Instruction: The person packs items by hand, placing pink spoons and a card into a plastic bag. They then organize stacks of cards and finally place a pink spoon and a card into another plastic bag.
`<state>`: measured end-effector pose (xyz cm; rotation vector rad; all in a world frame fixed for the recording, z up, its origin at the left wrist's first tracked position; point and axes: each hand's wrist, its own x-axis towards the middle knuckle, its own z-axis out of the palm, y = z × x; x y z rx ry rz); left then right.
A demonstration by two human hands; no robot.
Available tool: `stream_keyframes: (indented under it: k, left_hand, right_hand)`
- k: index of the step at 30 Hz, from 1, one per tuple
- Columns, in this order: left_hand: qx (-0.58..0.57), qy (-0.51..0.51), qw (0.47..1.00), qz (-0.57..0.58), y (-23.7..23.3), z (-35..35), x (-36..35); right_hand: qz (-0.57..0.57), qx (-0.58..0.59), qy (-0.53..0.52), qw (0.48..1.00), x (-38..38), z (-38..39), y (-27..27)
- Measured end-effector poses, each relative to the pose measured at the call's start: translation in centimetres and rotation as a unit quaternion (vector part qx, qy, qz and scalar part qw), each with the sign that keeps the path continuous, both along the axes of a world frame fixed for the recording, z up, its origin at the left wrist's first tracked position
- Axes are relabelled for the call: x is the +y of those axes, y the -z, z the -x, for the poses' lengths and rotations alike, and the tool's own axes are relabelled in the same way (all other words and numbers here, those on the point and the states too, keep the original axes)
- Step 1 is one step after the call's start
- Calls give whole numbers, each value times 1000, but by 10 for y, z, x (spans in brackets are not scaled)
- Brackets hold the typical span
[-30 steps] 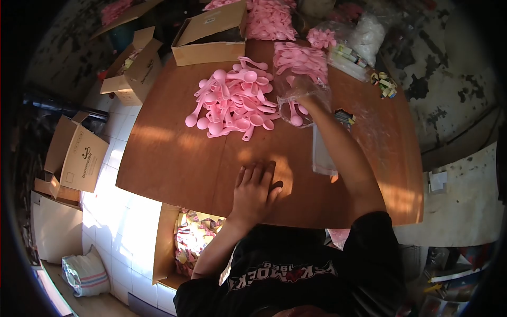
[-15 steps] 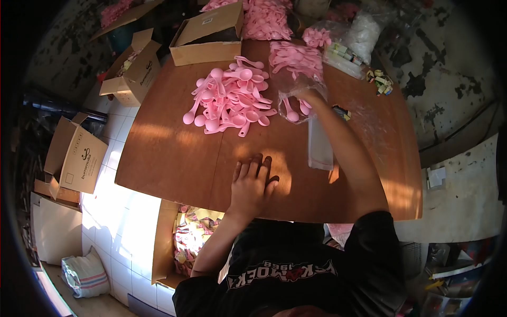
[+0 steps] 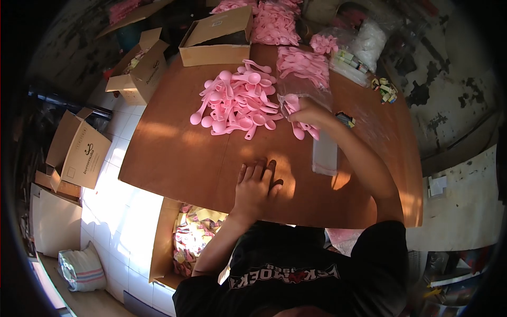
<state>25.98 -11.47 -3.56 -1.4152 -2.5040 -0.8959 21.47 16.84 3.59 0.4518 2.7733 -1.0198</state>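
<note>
Glossy pink plastic spoons (image 3: 237, 103) are shining on the smooth, matt wooden table (image 3: 179, 158); the clear plastic bag (image 3: 302, 91) is glinting; the cardboard box (image 3: 216, 53) is looking dull.

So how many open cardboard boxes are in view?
4: one box at the table's far end, two boxes left of it, one box under its near edge, holding packets. Cardboard at top left may be a fifth.

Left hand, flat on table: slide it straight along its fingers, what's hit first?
Left hand would likely meet the pink spoon pile first; only bare table lies between.
</note>
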Motion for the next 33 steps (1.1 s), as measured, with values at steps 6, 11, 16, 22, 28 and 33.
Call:
stream_keyframes:
  k: [6, 11, 16, 22, 28, 33]
  left_hand:
    - [-5, 2, 1000, -7, -1, 0, -2]
    - [-6, 8, 1000, -4, -2, 0, -2]
    - [-20, 3, 1000, 3, -2, 0, -3]
    - [-29, 3, 1000, -1, -7, -1, -1]
    - [-29, 14, 999, -4, -6, 2, -2]
    - [-37, 15, 999, -14, -1, 4, -2]
  right_hand:
    - [104, -28, -127, 986, -46, -13, -105]
    - [-103, 206, -149, 962, -28, 113, -102]
    - [-119, 157, -181, 964, 19, 255, 5]
    - [-200, 46, -167, 964, -3, 244, -12]
    - [-10, 141, -157, 977, -10, 118, -86]
    - [-81, -86, -274, 955, -9, -16, -76]
